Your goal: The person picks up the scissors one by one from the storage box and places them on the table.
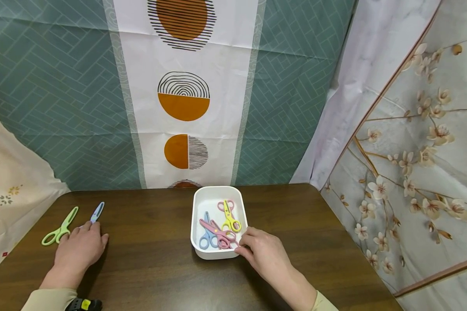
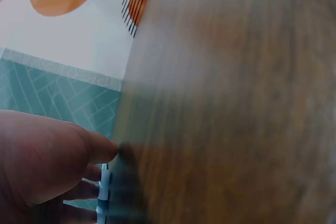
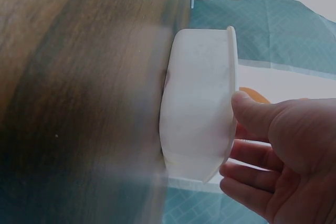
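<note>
On the left of the table, my left hand rests over the handle end of light blue scissors, whose blade points away. Its fingers look fairly straight, and they hide the handles. Light green scissors lie just beside them, partly under the fingertips. My right hand grips the near right corner of a white plastic box, thumb at the rim. Inside the box are yellow scissors, pink scissors and blue scissors, some overlapping. In the right wrist view, the box stands on the table.
A dark brown wooden table carries everything. Behind it hangs a green and white patterned cloth. Flowered fabric drapes along the right side, and a pale cloth hangs on the left.
</note>
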{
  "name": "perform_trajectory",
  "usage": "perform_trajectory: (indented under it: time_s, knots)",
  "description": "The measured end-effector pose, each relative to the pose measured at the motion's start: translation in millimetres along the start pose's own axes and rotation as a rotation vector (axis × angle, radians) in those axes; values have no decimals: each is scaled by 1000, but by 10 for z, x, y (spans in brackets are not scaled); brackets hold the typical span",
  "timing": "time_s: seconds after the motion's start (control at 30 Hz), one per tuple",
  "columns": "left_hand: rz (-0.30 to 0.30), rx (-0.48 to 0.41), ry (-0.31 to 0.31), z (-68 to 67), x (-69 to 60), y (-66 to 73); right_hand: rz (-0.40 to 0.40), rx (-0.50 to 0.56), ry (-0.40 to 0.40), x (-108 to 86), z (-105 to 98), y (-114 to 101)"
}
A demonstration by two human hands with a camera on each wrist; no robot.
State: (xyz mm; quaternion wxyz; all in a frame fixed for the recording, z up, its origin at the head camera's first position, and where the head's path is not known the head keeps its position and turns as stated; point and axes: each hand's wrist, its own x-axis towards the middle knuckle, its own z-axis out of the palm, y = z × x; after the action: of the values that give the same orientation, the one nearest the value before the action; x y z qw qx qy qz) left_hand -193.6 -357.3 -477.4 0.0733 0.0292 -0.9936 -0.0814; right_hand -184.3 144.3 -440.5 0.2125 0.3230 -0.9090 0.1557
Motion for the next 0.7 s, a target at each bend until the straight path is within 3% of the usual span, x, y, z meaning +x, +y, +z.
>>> perform_trajectory:
  time_s: [0.2,0.53,0.7]
  knots:
    - [13,-10,21,-15,-9,-21,6,4,-9,4,-1,-2]
    - [13,-11,-30,-34,9,-68,-2,11,-9,3,-7,1]
    - [31,-12,-4,-28,7,-92,-2,13,-10,2,-11,0]
